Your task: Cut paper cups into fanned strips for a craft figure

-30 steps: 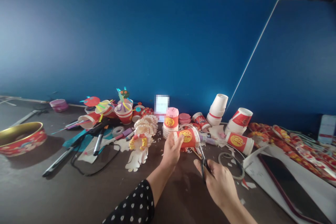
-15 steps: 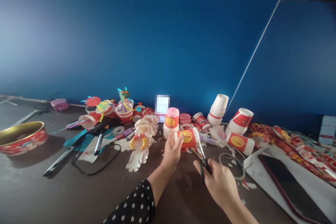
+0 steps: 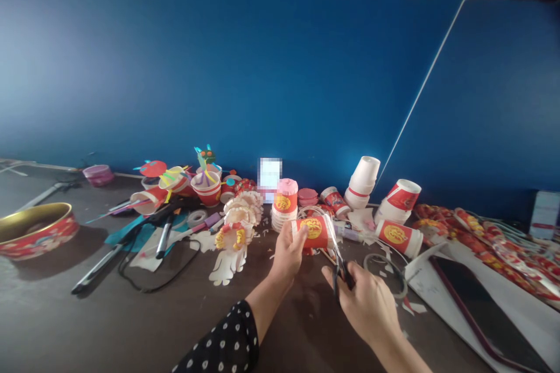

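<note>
My left hand (image 3: 289,250) grips a red-and-white paper cup (image 3: 312,232) with a yellow printed emblem, tilted onto its side. My right hand (image 3: 365,297) is closed around the dark handles of a pair of scissors (image 3: 339,256). The blades reach up to the cup's right-hand rim; whether they are cutting into it I cannot tell. Right behind the held cup stands a stack of cups (image 3: 285,204) with a pink top. A cup with the same emblem (image 3: 399,237) lies on its side to the right.
White paper cut-outs (image 3: 227,265) lie left of my hands. A phone (image 3: 485,309) rests on white paper at the right. Upside-down cups (image 3: 365,178) stand by the blue partition (image 3: 262,70). Decorated cups (image 3: 207,186), a utility knife (image 3: 100,267) and a round tin (image 3: 39,230) are at left.
Both hands keep nearly the same place. The scissor blades and the cup have shifted very slightly against each other at the rim.
</note>
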`<state>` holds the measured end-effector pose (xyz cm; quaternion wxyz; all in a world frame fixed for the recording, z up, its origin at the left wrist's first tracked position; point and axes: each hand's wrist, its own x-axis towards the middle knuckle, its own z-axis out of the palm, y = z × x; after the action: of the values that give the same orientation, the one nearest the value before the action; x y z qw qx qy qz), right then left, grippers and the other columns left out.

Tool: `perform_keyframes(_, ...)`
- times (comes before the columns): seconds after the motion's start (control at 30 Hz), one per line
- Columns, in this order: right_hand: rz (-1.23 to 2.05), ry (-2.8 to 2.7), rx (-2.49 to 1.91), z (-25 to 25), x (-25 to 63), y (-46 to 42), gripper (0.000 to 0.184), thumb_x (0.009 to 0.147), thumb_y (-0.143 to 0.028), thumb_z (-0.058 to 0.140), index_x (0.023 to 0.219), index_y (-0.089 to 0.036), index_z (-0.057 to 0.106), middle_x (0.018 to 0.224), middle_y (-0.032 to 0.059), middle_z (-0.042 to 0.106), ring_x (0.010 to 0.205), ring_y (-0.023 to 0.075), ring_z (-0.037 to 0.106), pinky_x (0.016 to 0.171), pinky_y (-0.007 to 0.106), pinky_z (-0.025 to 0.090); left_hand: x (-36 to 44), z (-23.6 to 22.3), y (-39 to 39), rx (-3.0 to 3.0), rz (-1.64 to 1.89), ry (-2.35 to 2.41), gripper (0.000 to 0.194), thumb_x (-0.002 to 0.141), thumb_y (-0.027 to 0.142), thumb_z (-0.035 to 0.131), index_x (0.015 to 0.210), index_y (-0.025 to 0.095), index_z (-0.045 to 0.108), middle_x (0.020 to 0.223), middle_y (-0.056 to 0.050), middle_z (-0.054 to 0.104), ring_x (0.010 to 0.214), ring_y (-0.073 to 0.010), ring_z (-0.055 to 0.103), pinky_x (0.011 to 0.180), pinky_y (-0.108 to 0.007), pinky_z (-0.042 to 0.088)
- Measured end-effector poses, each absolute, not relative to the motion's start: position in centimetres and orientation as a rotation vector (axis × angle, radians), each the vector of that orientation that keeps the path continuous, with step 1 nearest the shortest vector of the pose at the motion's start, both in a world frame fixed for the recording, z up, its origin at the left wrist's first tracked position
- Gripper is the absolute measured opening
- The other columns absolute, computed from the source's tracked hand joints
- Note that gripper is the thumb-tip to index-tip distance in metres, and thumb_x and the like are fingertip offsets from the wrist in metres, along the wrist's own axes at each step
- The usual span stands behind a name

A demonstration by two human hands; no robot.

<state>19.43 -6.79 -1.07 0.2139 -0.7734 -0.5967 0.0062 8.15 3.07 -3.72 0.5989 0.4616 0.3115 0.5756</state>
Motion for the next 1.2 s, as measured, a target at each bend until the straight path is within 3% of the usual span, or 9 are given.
perform_keyframes(0.63,-0.035,-1.629,-2.204,-0.97,19.44,-6.72,0.04,0.078,-0.057,0.038,0.06,-0.023,0.048,0.054,0.0003,0.062,0.055,0.0199,0.06,0.046,0.024,0.028,8.19,-2.79,2.24,1.163,1.331,0.731,0.032,0.072,0.045,0.055,0.079,0.015,0.047,0.063,0.002,0.05,0.045,-0.0076,0.047,0.042,-0.02,0.041)
perform_keyframes(0.87,0.031,-1.656,-2.157,-0.99,19.56,-6.71,0.04,0.081,-0.053,0.037,0.058,-0.023,0.047,0.052,0.0017,0.062,0.058,0.02,0.062,0.047,0.023,0.03,8.18,-3.29,2.72,1.121,1.363,0.678,0.032,0.072,0.041,0.057,0.088,0.014,0.051,0.075,-0.003,0.055,0.063,-0.0121,0.053,0.052,-0.021,0.045)
perform_keyframes(1.03,0.076,-1.657,-2.139,-0.9,19.61,-6.73,0.041,0.082,-0.054,0.036,0.057,-0.023,0.045,0.054,0.0024,0.062,0.061,0.0206,0.062,0.049,0.023,0.031,8.21,-3.44,2.96,1.113,1.348,0.668,0.034,0.072,0.04,0.057,0.093,0.014,0.051,0.078,-0.004,0.057,0.063,-0.0126,0.054,0.05,-0.021,0.044)
perform_keyframes(1.2,0.076,-1.673,-2.103,-0.81,19.55,-6.78,0.041,0.082,-0.052,0.035,0.056,-0.023,0.045,0.054,0.0034,0.062,0.059,0.0203,0.061,0.049,0.023,0.03,8.13,-3.32,3.05,1.137,1.39,0.637,0.029,0.073,0.034,0.058,0.092,0.013,0.052,0.081,-0.005,0.058,0.073,-0.014,0.056,0.068,-0.025,0.046)
